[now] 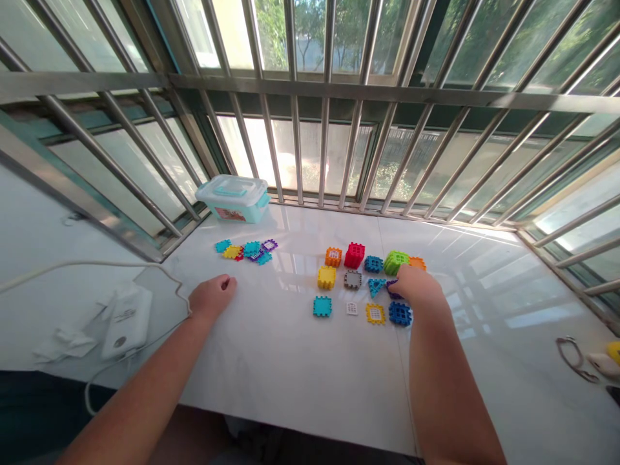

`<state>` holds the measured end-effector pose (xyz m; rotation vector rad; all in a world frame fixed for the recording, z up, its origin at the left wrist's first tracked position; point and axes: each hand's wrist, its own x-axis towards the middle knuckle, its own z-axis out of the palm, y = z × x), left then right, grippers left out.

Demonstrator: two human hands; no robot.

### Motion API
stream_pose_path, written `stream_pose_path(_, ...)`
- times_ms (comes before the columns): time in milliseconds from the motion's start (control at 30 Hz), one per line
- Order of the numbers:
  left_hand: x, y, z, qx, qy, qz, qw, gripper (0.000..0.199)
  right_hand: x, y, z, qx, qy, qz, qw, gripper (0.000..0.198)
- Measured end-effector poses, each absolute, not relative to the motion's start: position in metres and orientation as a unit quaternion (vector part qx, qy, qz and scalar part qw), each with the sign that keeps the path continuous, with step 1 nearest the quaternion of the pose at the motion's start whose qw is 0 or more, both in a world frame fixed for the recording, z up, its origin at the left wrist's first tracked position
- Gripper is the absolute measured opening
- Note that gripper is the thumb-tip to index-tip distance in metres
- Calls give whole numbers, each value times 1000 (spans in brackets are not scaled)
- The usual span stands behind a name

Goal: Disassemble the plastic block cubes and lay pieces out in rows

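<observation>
My right hand reaches over the right end of the sorted plastic building tiles, its fingers closed at a purple building tile that they partly cover. Just beyond it are a green stack and an orange tile. Nearest on its left lies a blue triangular tile, with a dark blue stack in front. My left hand rests on the white surface, curled into a fist with nothing seen in it. Beyond that hand is a loose heap of mixed tiles, turquoise, yellow, red and purple.
More sorted tiles include a red stack, a yellow stack and a turquoise tile. A lidded turquoise box stands by the barred window. At left lies a white power strip with a cable; at right, glasses.
</observation>
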<state>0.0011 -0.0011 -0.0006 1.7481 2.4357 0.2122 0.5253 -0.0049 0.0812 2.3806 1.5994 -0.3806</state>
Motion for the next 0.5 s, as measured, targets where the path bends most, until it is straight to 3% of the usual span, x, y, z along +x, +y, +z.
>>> stream_pose_path(500,5,-3,5,578,810,69,73,39,525,-3,75,819,549,-118,121,42)
